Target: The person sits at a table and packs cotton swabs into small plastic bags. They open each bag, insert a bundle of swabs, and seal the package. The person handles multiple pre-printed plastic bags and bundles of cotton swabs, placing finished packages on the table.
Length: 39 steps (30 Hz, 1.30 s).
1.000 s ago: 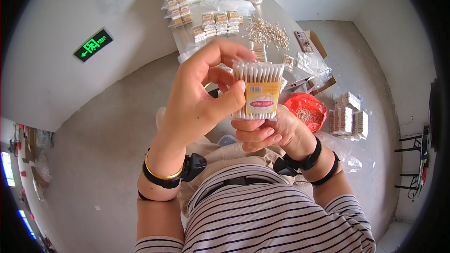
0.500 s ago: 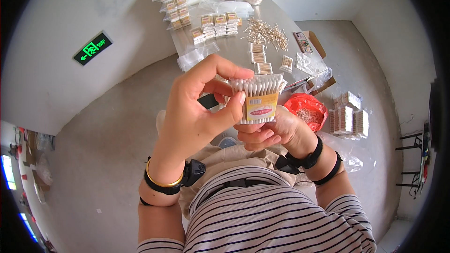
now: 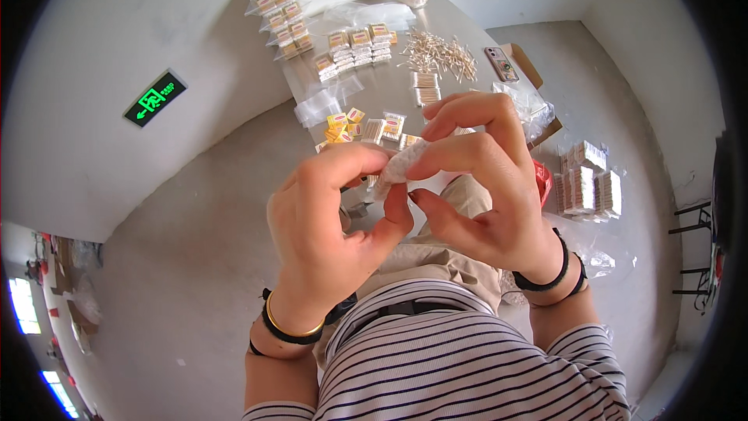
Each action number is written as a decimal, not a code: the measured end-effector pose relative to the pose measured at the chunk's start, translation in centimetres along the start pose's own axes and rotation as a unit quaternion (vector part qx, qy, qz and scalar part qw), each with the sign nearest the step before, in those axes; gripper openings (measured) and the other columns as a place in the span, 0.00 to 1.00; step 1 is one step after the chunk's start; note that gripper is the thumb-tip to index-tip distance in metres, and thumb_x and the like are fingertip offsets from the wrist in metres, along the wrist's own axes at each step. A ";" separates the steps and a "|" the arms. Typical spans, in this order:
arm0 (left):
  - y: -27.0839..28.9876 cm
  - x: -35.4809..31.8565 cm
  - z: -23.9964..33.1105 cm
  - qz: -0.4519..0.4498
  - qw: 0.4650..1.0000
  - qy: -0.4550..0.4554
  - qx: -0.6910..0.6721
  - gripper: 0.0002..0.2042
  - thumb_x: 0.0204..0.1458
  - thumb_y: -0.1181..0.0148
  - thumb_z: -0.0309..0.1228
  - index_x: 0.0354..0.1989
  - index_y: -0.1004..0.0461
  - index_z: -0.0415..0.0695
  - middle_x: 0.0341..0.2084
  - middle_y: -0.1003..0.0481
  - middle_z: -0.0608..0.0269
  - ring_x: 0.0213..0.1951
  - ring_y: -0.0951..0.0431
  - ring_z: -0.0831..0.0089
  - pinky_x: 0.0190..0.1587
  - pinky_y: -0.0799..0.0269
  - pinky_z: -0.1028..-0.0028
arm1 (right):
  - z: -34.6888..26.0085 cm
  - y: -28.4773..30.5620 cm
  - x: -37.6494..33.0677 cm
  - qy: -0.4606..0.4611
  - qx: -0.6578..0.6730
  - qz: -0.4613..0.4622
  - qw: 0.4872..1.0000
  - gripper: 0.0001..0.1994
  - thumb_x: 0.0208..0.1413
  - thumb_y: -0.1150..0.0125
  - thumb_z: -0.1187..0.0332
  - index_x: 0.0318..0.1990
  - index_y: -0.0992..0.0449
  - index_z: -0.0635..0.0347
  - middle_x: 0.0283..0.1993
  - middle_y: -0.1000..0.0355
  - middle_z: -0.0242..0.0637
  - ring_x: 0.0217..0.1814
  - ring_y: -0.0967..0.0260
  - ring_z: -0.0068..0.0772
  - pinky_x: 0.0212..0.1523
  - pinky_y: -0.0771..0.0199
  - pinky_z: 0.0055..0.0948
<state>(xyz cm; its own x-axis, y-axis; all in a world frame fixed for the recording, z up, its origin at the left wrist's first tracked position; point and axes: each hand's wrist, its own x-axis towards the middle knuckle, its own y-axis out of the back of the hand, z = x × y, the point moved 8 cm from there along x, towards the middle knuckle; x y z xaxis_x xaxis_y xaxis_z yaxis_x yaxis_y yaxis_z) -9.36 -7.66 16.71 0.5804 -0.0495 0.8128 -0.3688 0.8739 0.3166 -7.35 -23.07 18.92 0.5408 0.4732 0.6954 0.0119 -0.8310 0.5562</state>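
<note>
Both hands hold a pack of cotton swabs [image 3: 400, 169] above my lap, with its white cotton tips turned upward. My left hand [image 3: 327, 222] closes its thumb and fingers on the pack's left end. My right hand [image 3: 491, 195] grips the other end with bent fingers, its thumb below near the left thumb. The fingers hide most of the pack, and its label does not show. Just beyond lie yellow label cards [image 3: 338, 126], a labelled swab pack [image 3: 393, 125] and an unlabelled swab bundle [image 3: 373, 131] on the table [image 3: 382, 93].
Loose swabs [image 3: 440, 54] are heaped toward the far right, beside a phone [image 3: 501, 64]. Stacked labelled packs [image 3: 359, 40] and bagged packs [image 3: 280, 19] stand far left. A red bag [image 3: 543, 182] peeks out behind my right hand; bundled swabs [image 3: 580, 187] are stacked right of it.
The pack has tipped so its tips face up and its label is out of sight. My right hand has moved from under the pack up to its right end.
</note>
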 end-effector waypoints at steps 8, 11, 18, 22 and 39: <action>-0.2 -0.2 1.4 0.017 0.996 -0.069 0.062 0.25 0.41 0.27 0.18 0.48 0.32 0.45 0.35 0.17 0.62 0.27 0.18 0.69 0.26 0.27 0.73 | -0.4 -0.6 0.3 0.008 -0.024 0.019 0.999 0.19 0.38 0.31 0.84 0.41 0.22 0.61 0.46 0.32 0.42 0.50 0.29 0.43 0.50 0.24 0.37; -0.6 -0.2 1.4 0.028 0.993 -0.076 0.089 0.24 0.43 0.28 0.18 0.47 0.32 0.45 0.35 0.16 0.63 0.26 0.18 0.70 0.24 0.29 0.74 | -0.5 -0.7 0.5 0.009 -0.044 0.027 0.999 0.19 0.38 0.31 0.84 0.41 0.22 0.61 0.46 0.32 0.42 0.49 0.29 0.41 0.47 0.25 0.35; -1.0 -0.5 0.7 0.039 0.991 -0.062 0.116 0.22 0.45 0.30 0.18 0.47 0.32 0.44 0.35 0.17 0.63 0.25 0.19 0.70 0.23 0.29 0.75 | -0.5 -1.1 1.2 0.011 -0.093 0.023 0.995 0.18 0.39 0.30 0.84 0.40 0.22 0.58 0.44 0.31 0.39 0.44 0.29 0.38 0.43 0.28 0.33; -1.0 -0.8 -0.1 0.047 0.991 -0.045 0.114 0.22 0.45 0.30 0.18 0.47 0.32 0.43 0.36 0.17 0.63 0.25 0.19 0.71 0.24 0.26 0.74 | -0.3 -1.2 1.9 -0.008 -0.088 -0.001 0.996 0.17 0.39 0.29 0.84 0.39 0.23 0.59 0.43 0.32 0.38 0.41 0.27 0.36 0.42 0.27 0.32; -1.1 -1.9 -3.0 -0.002 0.969 0.188 -0.160 0.15 0.56 0.31 0.20 0.44 0.34 0.39 0.38 0.16 0.55 0.39 0.13 0.71 0.40 0.19 0.77 | 2.6 -0.8 1.4 -0.090 0.107 -0.063 0.988 0.12 0.45 0.36 0.86 0.38 0.23 0.65 0.44 0.30 0.36 0.45 0.23 0.32 0.46 0.22 0.30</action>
<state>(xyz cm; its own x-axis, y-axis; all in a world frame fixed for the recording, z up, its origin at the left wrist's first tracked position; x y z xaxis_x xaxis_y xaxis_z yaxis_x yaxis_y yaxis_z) -7.91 -7.14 13.31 0.8273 0.0736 0.5569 -0.1566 0.9823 0.1028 -4.39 -22.53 18.23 0.6643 0.5326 0.5245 0.2551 -0.8210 0.5107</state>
